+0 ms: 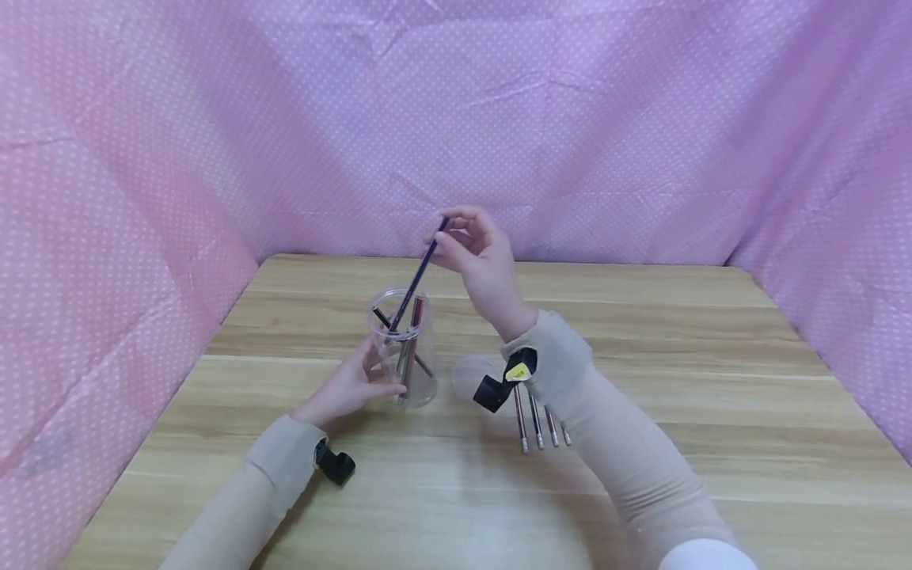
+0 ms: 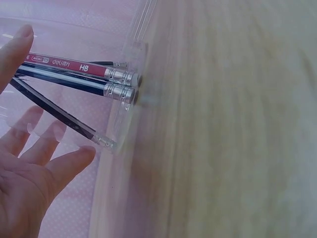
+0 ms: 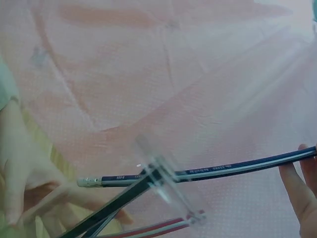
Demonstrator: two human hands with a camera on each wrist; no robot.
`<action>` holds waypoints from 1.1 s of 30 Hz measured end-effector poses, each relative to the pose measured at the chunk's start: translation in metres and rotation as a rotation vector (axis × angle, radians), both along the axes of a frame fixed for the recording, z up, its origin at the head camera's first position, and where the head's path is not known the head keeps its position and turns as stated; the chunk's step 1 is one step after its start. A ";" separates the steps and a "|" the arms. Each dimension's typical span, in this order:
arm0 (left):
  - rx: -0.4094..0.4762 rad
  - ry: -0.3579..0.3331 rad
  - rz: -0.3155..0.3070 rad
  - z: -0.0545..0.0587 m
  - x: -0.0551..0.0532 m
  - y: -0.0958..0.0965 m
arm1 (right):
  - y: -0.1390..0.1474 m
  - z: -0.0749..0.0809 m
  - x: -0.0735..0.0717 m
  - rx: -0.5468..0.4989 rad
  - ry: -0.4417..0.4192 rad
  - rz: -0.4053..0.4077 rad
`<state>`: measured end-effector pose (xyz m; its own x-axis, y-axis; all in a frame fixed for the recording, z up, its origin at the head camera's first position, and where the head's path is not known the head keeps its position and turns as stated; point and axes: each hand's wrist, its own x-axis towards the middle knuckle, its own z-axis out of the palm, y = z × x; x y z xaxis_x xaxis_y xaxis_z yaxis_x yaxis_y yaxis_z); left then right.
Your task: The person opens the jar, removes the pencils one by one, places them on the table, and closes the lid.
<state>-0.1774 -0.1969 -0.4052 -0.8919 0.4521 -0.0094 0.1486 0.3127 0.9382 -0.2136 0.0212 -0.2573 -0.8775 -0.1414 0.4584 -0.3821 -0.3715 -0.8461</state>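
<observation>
My left hand grips a clear plastic jar low on its side, thumb in front. Inside lean several pencils, eraser ends down; one is a red HB pencil, others are dark, such as the black pencil slanting near my fingers. Above the jar, my right hand pinches the upper end of a dark blue pencil between thumb and fingers. That pencil slants down through the open mouth, its silver eraser end lowest. In the right wrist view the jar's rim crosses it.
On the wooden table, several more pencils lie side by side under my right forearm, eraser ends toward me. A clear round lid lies right of the jar. Pink dotted cloth hangs behind and at both sides.
</observation>
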 end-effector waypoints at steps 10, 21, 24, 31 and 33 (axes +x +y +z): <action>-0.006 0.009 0.023 0.002 0.000 0.001 | 0.019 0.003 -0.010 -0.228 -0.182 -0.058; 0.030 0.016 0.007 0.002 0.000 -0.001 | 0.042 0.004 -0.017 -0.408 -0.253 -0.071; 0.021 0.005 0.012 0.003 0.002 -0.001 | 0.054 0.008 -0.019 -0.481 -0.268 -0.061; 0.017 -0.005 0.016 0.004 0.003 0.001 | 0.086 0.010 -0.019 -0.311 -0.273 -0.040; 0.020 -0.005 0.017 0.004 0.003 0.001 | 0.096 0.005 -0.019 -0.266 -0.285 -0.011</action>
